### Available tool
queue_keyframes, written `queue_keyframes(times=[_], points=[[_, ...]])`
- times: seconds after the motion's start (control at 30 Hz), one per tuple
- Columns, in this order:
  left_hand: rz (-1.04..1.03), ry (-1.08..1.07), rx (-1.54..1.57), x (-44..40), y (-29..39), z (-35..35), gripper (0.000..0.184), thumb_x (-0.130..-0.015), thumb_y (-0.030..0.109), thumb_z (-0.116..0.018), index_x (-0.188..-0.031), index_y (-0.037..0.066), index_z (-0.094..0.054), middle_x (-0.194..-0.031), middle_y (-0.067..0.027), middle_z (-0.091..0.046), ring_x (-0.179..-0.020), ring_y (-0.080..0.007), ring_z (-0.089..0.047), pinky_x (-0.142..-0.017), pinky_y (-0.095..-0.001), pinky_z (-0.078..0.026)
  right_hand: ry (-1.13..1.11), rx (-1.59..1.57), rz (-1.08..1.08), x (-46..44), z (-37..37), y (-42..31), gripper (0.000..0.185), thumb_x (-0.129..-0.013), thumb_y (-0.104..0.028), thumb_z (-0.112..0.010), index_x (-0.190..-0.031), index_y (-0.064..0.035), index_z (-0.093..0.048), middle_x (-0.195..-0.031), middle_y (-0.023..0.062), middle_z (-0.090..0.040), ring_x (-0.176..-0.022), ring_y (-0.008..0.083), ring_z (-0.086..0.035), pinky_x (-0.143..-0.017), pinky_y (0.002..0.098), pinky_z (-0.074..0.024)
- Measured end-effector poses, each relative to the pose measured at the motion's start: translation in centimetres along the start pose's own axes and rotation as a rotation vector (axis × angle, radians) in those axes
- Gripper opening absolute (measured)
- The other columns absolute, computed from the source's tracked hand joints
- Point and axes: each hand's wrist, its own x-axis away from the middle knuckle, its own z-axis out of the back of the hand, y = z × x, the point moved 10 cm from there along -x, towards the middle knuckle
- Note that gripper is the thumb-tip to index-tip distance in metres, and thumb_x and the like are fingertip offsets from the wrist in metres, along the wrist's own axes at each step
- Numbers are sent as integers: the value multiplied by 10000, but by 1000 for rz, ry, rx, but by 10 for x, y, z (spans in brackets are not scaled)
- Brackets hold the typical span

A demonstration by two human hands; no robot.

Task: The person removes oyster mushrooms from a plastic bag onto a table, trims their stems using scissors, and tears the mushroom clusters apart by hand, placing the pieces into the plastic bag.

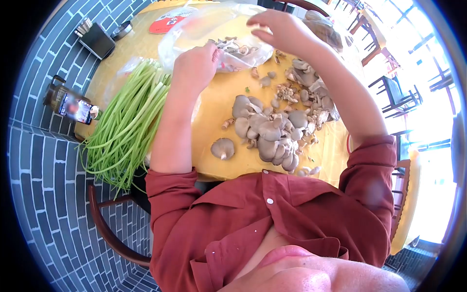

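Observation:
My left hand (197, 67) is closed on the near rim of a clear plastic bag (177, 41). Torn grey oyster mushrooms (238, 48) lie inside the bag. Over the bag's far right side is my right hand (277, 28), its thumb and fingers apart, with nothing visible between them. A large clump of oyster mushrooms (272, 131) rests on the table in front of me, and more mushrooms (311, 80) spread to its right. One single mushroom cap (223, 148) lies apart, stem toward me.
A bundle of long green stalks (131, 117) covers the table's left side. Beyond stand a phone (75, 108), a dark chopstick box (97, 41) and a red printed item (170, 19). A filled plastic bag (323, 29) sits at the far right. Chairs (396, 95) stand farther off.

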Motion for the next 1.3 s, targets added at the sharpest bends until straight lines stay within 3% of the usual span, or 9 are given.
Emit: queue_keyframes(times=[0.07,0.13,0.2,0.33,0.5,0.6,0.8,0.9,1.3], points=[[2,-35,18,2,7,-2,217,-867,268,-586,-825,58,-618,-742,-139,-619,-662,-323,-601,-572,-404,-457,-59,-111,-32,33,-7,-13,236,-859,-255,-540,-1047,-139,-622,-947,76,-652,-856,277,-626,-772,392,-501],[-26,61,70,4,17,8,215,-842,261,-621,-792,51,-616,-726,-128,-613,-659,-310,-596,-564,-388,-453,-132,-34,16,63,-17,-29,170,-865,-143,-541,-983,-78,-645,-909,97,-652,-826,286,-624,-767,364,-499],[-151,157,149,6,32,14,176,-819,224,-646,-814,49,-625,-732,-116,-611,-659,-291,-595,-569,-366,-462,-397,12,-91,89,-48,-19,182,-844,-96,-528,-991,-54,-627,-922,116,-642,-855,299,-617,-756,395,-495],[-297,-52,373,16,67,-1,97,-802,130,-648,-855,49,-641,-767,-100,-608,-665,-260,-596,-585,-333,-478,-328,103,-42,103,-81,0,138,-785,-36,-531,-903,-4,-595,-852,168,-639,-815,324,-633,-687,402,-514],[-312,-76,318,21,76,-19,81,-796,91,-638,-868,56,-647,-801,-102,-614,-671,-265,-609,-606,-324,-495,-341,58,-196,92,-111,16,114,-775,-28,-532,-875,1,-578,-836,160,-630,-825,332,-629,-691,418,-511],[-305,-56,312,18,68,-24,106,-792,99,-648,-886,51,-647,-789,-97,-611,-677,-239,-619,-612,-311,-500,-226,-15,-212,93,-101,16,122,-776,-38,-528,-884,-29,-584,-844,140,-623,-854,315,-617,-721,410,-505],[4,-318,564,20,67,-42,211,-767,159,-702,-936,44,-650,-827,-54,-647,-708,-136,-626,-656,-269,-511,-34,-366,-205,97,-52,2,157,-760,-68,-588,-914,-46,-609,-810,86,-605,-724,215,-605,-680,320,-497],[31,-337,609,23,72,-44,234,-766,154,-709,-960,40,-644,-820,-48,-660,-696,-114,-623,-654,-258,-512,-64,-450,-297,98,-39,-4,169,-750,-103,-613,-911,-53,-621,-806,93,-631,-782,234,-620,-716,338,-499],[189,-31,997,17,46,-29,125,-822,44,-634,-934,-10,-620,-752,-39,-647,-635,-78,-609,-574,-200,-485,292,-948,-452,94,-32,5,165,-829,-83,-623,-950,28,-603,-808,87,-668,-748,125,-657,-679,246,-529]])
